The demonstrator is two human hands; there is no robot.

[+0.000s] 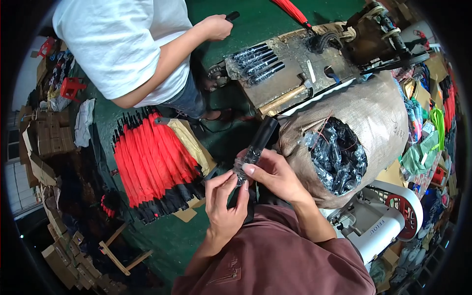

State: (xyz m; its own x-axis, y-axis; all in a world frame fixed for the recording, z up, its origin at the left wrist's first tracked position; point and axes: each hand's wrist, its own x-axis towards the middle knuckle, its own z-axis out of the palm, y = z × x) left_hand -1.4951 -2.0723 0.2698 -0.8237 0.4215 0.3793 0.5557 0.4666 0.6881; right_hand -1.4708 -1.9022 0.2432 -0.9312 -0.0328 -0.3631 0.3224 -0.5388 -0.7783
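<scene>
- The left hand (225,199) was curled nearly closed, thumb and fingertips pinching the clear plastic wrap at the near end of a black umbrella handle (256,146).
- The right hand (272,172) was wrapped around the same handle from the right, fingers bent over it; the handle stood tilted, its far end pointing up and away, held at the middle of the scene above the person's lap.
- The wrap looked slick and crinkled, so I judged that the pinch could slip or the film could tear if pulled unevenly.
- Just right of the hands a burlap sack (373,118) gaped open, full of wrapped black handles (339,157); a loosened piece could drop among them and be lost.
- Far right lay a worn wooden bench (290,73) with more wrapped handles and a hammer (282,101).
- On the left, a bundle of red and black umbrellas (152,162) lay on cardboard over the green floor.
- Another person in a white shirt (123,44) stood far left, close by, hand (216,27) gripping a dark object, crowding that side.
</scene>
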